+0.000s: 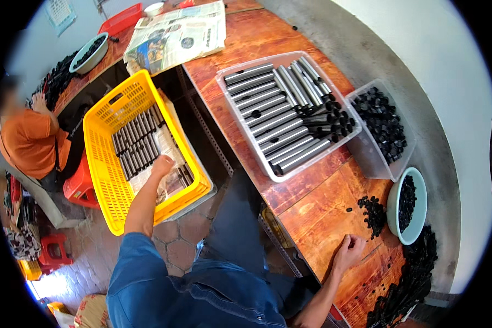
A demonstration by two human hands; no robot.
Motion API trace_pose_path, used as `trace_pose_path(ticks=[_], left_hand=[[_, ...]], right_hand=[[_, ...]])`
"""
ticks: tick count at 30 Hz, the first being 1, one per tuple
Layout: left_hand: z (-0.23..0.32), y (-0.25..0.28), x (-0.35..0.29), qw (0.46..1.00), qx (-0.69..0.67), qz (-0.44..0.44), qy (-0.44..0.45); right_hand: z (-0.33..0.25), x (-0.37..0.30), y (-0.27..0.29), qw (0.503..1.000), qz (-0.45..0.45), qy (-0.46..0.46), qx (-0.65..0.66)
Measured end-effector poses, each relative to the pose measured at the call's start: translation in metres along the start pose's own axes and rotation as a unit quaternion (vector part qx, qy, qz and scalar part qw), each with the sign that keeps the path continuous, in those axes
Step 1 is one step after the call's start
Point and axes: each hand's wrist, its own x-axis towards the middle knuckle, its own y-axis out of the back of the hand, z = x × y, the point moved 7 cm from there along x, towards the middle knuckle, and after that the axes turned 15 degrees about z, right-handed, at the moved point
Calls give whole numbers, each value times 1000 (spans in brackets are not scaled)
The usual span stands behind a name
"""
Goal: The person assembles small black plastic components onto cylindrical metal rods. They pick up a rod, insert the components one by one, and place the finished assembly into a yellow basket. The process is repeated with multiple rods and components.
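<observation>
My left hand [163,165] reaches down into a yellow plastic crate [105,192]. Its fingers are curled, and whatever they may hold is hidden. Beneath it, rows of dark metal tubes [136,143] lie in the crate beside sheets of newspaper [167,143]. Over the wooden table, my right hand [350,252] is closed with its fingertips together; I cannot make out anything in them. Just beyond it is a small pile of black caps [373,214]. Ahead, a clear plastic bin [245,143] holds shiny tubes, several with black ends.
A translucent tub of black caps [378,123] and a pale green basin [394,213] stand at the table's right. Black strips [413,279] are heaped near the right edge. Newspaper [186,38] lies at the back. At far left sits a person in orange [33,139].
</observation>
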Motion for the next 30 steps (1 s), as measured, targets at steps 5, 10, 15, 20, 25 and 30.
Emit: trace_pose_path(ticks=[5, 10, 15, 20, 25, 30], left_hand=[[162, 168, -28, 918, -304, 240, -81], [349, 271, -128, 823, -323, 272, -380], [468, 267, -127, 808, -153, 252, -510], [503, 213, -32, 868, 111, 211, -436], [500, 208, -31, 870, 121, 214, -427], [500, 186, -9, 874, 53, 233, -423]], right_hand=[[-3, 0, 2, 1000, 8, -2, 17], [-14, -2, 9, 998, 11, -2, 54], [-14, -3, 17, 996, 18, -21, 89], [-14, -1, 16, 994, 37, -3, 105], [-8, 1, 13, 991, 57, -1, 121], [0, 1, 20, 992, 44, -38, 110]])
